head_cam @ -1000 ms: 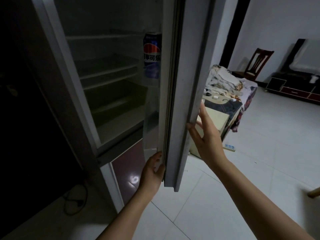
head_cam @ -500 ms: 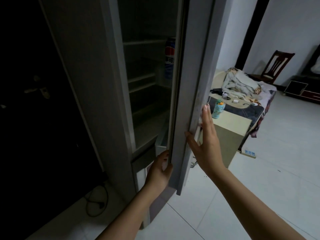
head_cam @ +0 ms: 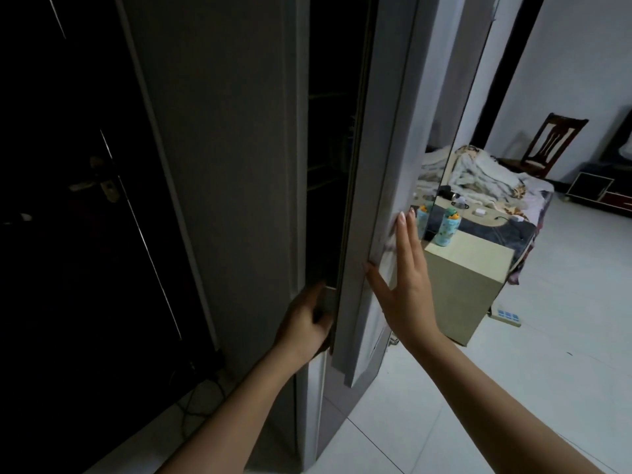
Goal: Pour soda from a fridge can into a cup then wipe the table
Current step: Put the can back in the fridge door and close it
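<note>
A white tiled floor is stretching to the right of the grey fridge. The left hand is curling around the fridge door at its inner edge, the right hand is pressing flat and spread against the door's front, and the can is lying unseen in the dark gap behind the door.

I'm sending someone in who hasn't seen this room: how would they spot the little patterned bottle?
Right of the fridge door stands a pale cabinet. The bottle is upright on its near corner: teal, patterned, with an orange-and-green top, unlike the small white items behind it.
</note>
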Demonstrator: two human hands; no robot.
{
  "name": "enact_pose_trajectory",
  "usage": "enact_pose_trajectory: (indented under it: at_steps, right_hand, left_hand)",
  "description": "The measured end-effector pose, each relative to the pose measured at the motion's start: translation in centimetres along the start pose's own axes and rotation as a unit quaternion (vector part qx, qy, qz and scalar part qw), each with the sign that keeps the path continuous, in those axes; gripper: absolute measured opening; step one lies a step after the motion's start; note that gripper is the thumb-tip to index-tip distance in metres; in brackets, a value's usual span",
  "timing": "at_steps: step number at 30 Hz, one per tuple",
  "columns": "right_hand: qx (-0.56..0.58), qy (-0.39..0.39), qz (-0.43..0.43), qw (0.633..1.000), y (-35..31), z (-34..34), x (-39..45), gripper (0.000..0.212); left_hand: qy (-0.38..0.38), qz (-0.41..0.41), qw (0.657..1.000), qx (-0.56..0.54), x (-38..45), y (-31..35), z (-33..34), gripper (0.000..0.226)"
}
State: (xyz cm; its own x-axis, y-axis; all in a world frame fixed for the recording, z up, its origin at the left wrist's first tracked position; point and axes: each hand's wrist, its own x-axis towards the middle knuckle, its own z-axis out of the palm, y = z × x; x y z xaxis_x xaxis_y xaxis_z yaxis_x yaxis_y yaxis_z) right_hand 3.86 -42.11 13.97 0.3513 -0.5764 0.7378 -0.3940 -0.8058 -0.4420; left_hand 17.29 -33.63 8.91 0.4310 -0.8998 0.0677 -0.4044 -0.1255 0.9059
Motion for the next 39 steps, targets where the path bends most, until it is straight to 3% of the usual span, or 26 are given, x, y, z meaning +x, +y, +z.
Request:
enact_pose_trajectory:
  at_steps: [6, 15, 26, 28, 34, 39]
  right_hand:
    - [0.004, -0.023, -0.002, 1.0, -1.1, 2.7, 1.0, 0.083]
    - [-0.001, -0.038, -0.009, 0.999, -2.2, 5.2, 2.3, 0.077]
    - [0.01, -0.081, 0.018, 0.997, -3.4, 7.5, 3.4, 0.078]
    - [0.007, -0.076, 0.019, 0.997, -3.5, 7.8, 3.4, 0.078]
    - [0.012, -0.091, 0.02, 0.996, -3.4, 7.3, 3.6, 0.082]
    - [-0.01, -0.094, -0.002, 0.996, -2.8, 4.8, 2.9, 0.074]
  left_hand:
    - [0.091, 0.03, 0.992, 0.086, 2.7, -1.6, -4.5, 0.067]
    - [0.076, 0.022, 0.983, 0.166, 6.0, -3.7, -6.2, 0.068]
    - [0.023, -0.018, 0.992, 0.126, 7.2, -4.3, -6.2, 0.066]
    - [0.021, -0.01, 0.986, 0.167, 7.2, -4.5, -6.2, 0.068]
    - [0.024, -0.019, 0.99, 0.138, 6.8, -4.4, -5.9, 0.065]
    - [0.058, 0.037, 0.95, 0.306, 2.6, -4.7, -5.2, 0.059]
